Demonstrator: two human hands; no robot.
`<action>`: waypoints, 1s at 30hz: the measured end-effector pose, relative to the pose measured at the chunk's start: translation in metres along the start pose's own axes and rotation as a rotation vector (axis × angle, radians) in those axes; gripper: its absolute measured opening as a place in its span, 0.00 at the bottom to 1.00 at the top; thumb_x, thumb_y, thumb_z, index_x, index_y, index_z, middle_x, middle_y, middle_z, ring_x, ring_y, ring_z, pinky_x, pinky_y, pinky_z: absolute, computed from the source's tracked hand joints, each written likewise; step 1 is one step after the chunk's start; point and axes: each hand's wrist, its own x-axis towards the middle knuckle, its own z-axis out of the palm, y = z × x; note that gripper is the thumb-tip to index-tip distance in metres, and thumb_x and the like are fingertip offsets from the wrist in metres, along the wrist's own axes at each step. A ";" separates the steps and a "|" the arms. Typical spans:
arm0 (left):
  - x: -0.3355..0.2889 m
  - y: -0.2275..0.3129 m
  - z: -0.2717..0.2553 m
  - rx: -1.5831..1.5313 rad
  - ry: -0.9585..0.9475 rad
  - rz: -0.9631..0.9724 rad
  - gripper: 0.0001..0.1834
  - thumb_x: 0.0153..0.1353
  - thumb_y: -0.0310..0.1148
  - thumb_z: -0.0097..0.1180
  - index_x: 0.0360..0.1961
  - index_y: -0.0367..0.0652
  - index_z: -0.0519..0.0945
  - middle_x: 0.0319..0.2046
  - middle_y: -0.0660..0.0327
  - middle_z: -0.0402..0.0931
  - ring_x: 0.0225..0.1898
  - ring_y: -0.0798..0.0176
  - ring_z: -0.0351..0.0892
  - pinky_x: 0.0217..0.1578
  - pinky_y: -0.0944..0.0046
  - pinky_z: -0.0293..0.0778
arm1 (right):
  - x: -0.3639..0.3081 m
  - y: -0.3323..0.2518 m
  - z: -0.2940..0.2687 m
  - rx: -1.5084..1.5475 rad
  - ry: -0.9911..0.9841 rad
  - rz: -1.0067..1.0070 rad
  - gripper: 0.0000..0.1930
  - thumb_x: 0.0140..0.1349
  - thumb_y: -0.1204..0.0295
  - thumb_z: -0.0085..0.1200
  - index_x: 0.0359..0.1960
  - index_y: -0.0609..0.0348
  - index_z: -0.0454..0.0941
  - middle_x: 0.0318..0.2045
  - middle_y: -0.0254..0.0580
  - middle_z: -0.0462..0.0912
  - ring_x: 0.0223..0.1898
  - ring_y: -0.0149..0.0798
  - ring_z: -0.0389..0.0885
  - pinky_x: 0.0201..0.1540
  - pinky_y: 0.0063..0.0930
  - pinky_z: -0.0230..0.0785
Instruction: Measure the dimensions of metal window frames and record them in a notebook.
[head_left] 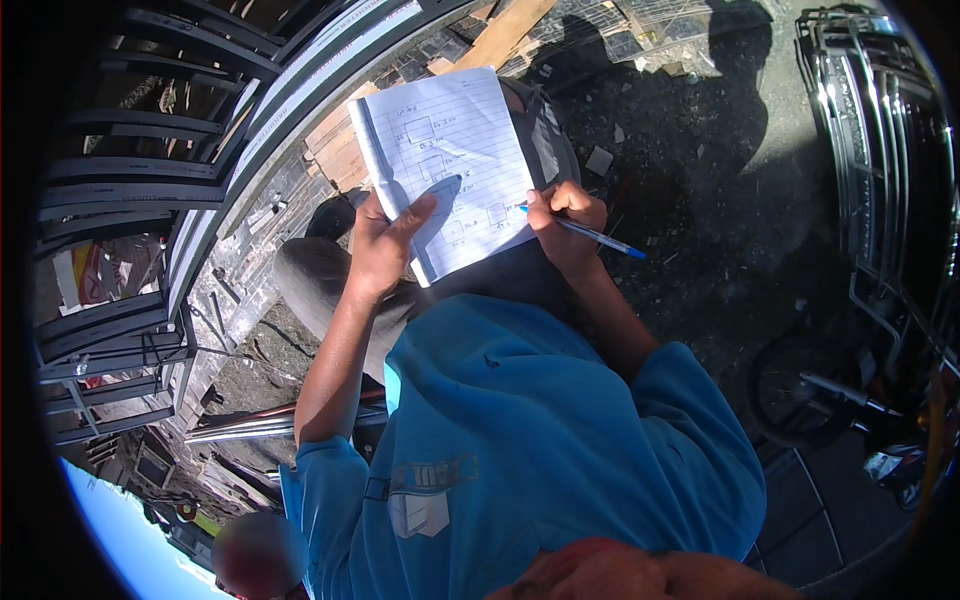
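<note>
A lined notebook [480,130] lies open over my lap, its page marked with several small hand-drawn rectangles and notes. My left hand [385,240] grips its lower left edge, thumb on top of the page and the other fingers hidden beneath. At the lower right of the page, my right hand [568,222] is closed around a blue pen [610,241]. The pen's tip end is at the paper near one of the drawn rectangles, and its blue rear end points right. Whether the tip touches the paper I cannot tell.
Dark metal frames [150,190] are stacked on the left. Shiny bent metal bars [850,150] stand at the right, above a dark tyre-like ring [800,390]. Wooden boards [505,35] and debris lie on the ground ahead. Another person's blurred head [258,555] shows at lower left.
</note>
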 end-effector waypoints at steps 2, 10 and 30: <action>0.000 -0.002 0.000 -0.017 0.004 0.008 0.13 0.61 0.23 0.52 0.47 0.33 0.78 0.41 0.58 0.80 0.43 0.67 0.77 0.47 0.66 0.72 | -0.002 0.001 0.001 -0.001 0.008 -0.007 0.20 0.53 0.82 0.59 0.16 0.57 0.56 0.12 0.35 0.69 0.16 0.22 0.65 0.20 0.20 0.58; 0.002 0.001 -0.001 -0.017 -0.001 0.019 0.13 0.61 0.23 0.52 0.47 0.33 0.78 0.42 0.58 0.80 0.44 0.67 0.78 0.48 0.66 0.72 | 0.003 0.001 -0.001 0.018 0.022 0.051 0.19 0.55 0.80 0.59 0.17 0.55 0.58 0.12 0.31 0.68 0.15 0.22 0.64 0.19 0.19 0.57; 0.062 0.068 -0.044 -0.055 0.160 0.176 0.14 0.62 0.29 0.58 0.47 0.32 0.76 0.40 0.58 0.79 0.42 0.66 0.76 0.47 0.65 0.71 | -0.107 0.253 -0.100 -0.982 0.137 0.471 0.24 0.58 0.62 0.54 0.53 0.62 0.69 0.48 0.55 0.77 0.49 0.56 0.76 0.51 0.46 0.68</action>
